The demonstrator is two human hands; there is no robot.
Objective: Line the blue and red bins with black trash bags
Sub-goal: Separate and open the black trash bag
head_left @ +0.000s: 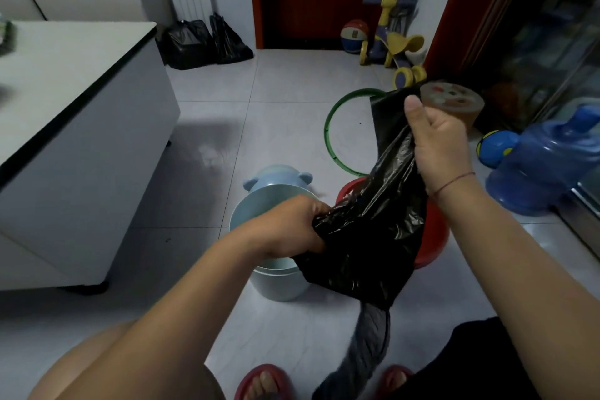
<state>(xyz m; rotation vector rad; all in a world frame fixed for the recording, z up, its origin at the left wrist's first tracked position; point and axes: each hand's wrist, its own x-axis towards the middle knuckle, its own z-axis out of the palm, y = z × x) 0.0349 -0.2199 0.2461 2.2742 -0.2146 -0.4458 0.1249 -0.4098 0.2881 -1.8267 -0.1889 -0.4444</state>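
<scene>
A black trash bag (pixel 373 230) hangs stretched between both my hands above the bins. My left hand (pixel 292 227) grips its lower left edge, fingers curled into the plastic. Up and to the right, my right hand (pixel 438 140) grips the bag's top end, thumb pointing up. The light blue bin (pixel 276 279) stands on the floor beneath my left hand, its inside bare, with a blue lid with ears (pixel 276 177) behind it. The red bin (pixel 433 237) stands to its right, mostly hidden behind the bag.
A white cabinet (pixel 81 140) fills the left. Two filled black bags (pixel 204 42) sit by the far wall. A green hoop (pixel 328 130), a round stool (pixel 454 101), a ride-on toy (pixel 396 42), balls and a blue water jug (pixel 548 159) crowd the right. My sandalled feet are at the bottom.
</scene>
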